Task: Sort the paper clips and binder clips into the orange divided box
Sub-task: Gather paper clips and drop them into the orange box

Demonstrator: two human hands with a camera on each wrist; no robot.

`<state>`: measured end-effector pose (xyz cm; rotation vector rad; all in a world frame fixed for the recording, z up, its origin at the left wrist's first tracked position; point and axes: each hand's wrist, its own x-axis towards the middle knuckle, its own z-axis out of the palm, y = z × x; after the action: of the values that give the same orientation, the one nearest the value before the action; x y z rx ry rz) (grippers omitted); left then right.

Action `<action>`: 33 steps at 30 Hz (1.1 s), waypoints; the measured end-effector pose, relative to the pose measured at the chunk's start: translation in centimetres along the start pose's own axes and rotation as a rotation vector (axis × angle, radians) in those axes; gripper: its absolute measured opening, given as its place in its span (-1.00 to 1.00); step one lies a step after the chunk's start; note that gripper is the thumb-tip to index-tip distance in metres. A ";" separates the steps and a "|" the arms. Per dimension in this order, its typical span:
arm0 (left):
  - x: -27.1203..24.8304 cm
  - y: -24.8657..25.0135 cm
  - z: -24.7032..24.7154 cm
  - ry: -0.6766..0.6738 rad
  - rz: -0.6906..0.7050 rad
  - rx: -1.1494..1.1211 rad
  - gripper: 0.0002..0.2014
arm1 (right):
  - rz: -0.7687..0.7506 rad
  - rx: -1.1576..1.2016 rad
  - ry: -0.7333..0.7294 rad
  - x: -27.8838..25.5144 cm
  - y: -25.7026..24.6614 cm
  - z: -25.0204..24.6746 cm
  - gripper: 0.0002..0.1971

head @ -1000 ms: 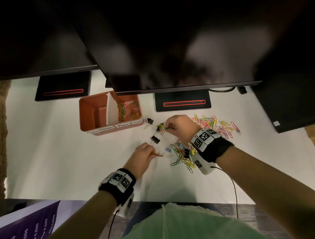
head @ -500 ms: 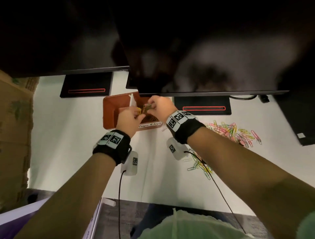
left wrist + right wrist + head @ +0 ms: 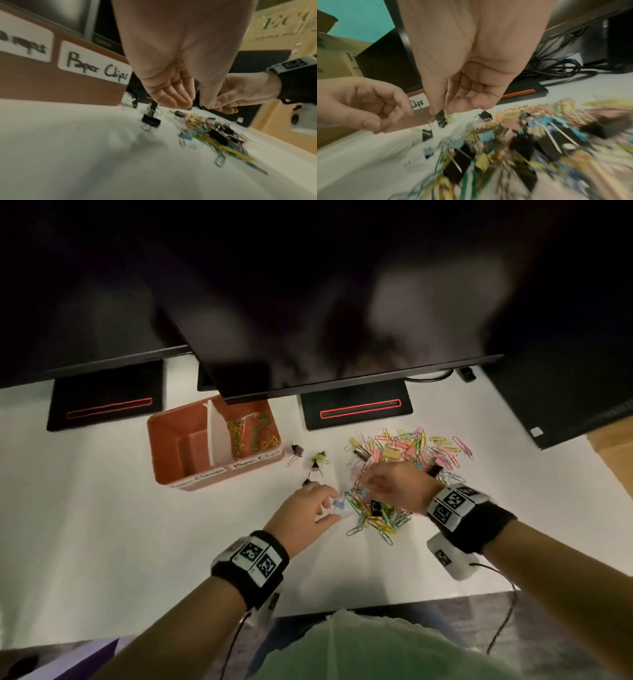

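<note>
Both hands back from the orange divided box (image 3: 171, 453) to the mixed clip pile (image 3: 380, 515) at frame centre, left hand (image 3: 305, 517) loosely curled and empty, right hand (image 3: 394, 486) too blurred to tell; risk: tangled paper clips ride along with a binder clip into the wrong compartment.

White desk (image 3: 102, 542) as landmark. Large dark monitor (image 3: 342, 302) overhangs desk's far side; a second dark monitor (image 3: 85, 302) overhangs far-left. Two black stand bases with red-orange line: one (image 3: 356, 408) at far-centre of desk, one (image 3: 104, 398) at far-left. Black device (image 3: 565, 405) on desk's far-right corner. Small black plug with cable (image 3: 466, 373) at desk's far edge, right of centre base. Tangle of black cables (image 3: 556, 67) on desk behind that base. Cardboard box (image 3: 334, 56) off desk's left side. Purple-and-white sheet (image 3: 68, 659) below desk's near-left edge.
</note>
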<state>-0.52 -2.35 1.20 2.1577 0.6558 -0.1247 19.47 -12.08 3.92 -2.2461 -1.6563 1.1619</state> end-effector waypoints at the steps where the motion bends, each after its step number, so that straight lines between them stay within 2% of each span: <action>1: 0.4 0.2 0.9 -0.035 -0.007 0.009 -0.66 | -0.024 0.001 -0.011 -0.4 0.6 0.4 -0.69; 5: 2.1 0.6 3.9 -0.072 -0.027 0.051 -0.47 | -0.105 -0.107 -0.051 -0.8 2.1 2.1 -0.55; 7: 2.9 0.8 4.8 -0.057 -0.048 0.088 -0.46 | -0.115 -0.159 -0.040 -0.5 2.8 2.7 -0.61; 11: 3.9 0.9 5.9 0.031 -0.092 0.148 -0.57 | -0.120 -0.108 0.002 0.0 4.3 2.7 -0.79; 17: 4.3 0.5 5.7 0.147 -0.116 0.186 -0.77 | -0.087 -0.048 0.123 0.8 6.8 0.2 -0.86; 20: 4.3 0.1 5.5 0.175 -0.119 0.243 -0.83 | -0.007 -0.019 0.190 1.4 7.4 -1.4 -0.78; 23: 4.7 0.4 5.2 0.126 -0.055 0.282 -0.72 | -0.012 0.021 0.234 1.5 6.7 -1.9 -0.66; 25: 5.0 0.6 5.1 0.085 -0.036 0.293 -0.66 | -0.110 0.031 0.166 1.0 5.6 -1.1 -0.67; 28: 5.5 0.5 5.1 0.100 -0.020 0.252 -0.76 | -0.223 -0.047 -0.014 0.3 4.2 1.1 -0.64; 30: 5.6 0.4 5.0 0.127 -0.028 0.184 -0.87 | -0.193 -0.171 -0.067 0.3 3.7 2.6 -0.52; 33: 5.9 0.3 5.0 0.152 -0.077 0.129 -0.92 | -0.117 -0.297 -0.061 1.1 3.0 4.2 -0.33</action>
<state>5.40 -3.88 -3.53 2.2820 0.8390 -0.0459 19.21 -13.69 -1.11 -2.2559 -2.0757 1.0252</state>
